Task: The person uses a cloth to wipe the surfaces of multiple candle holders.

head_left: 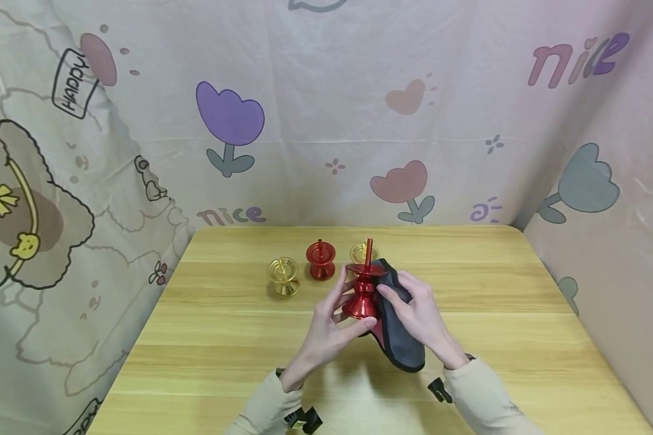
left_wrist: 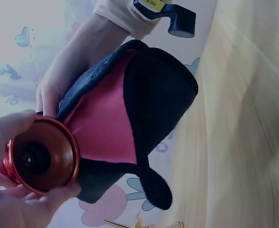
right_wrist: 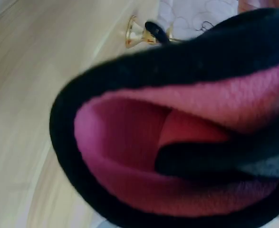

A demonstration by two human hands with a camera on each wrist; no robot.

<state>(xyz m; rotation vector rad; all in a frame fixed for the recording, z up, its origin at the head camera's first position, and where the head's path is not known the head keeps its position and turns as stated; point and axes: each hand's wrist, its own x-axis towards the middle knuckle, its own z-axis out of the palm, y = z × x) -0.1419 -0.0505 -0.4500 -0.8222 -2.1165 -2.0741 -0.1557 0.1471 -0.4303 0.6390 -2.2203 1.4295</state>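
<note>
A shiny red candle holder [head_left: 363,296] with a thin upright rod is gripped by my left hand [head_left: 329,331], its fingers round the base. In the left wrist view the hollow underside of the holder [left_wrist: 49,154] faces the camera, with my left hand [left_wrist: 15,204] around its rim. My right hand [head_left: 423,311] pinches a dark grey cloth [head_left: 405,338] with black edging and pink lining against the holder's right side. The cloth's pink inside [right_wrist: 125,133] fills much of the right wrist view, where the hand is mostly hidden.
Behind the hands on the wooden table [head_left: 223,350] stand a gold holder [head_left: 284,278], a smaller red holder [head_left: 321,260] and another gold holder [head_left: 359,251], partly hidden by the held one. A patterned curtain [head_left: 305,109] hangs behind the table and at its sides.
</note>
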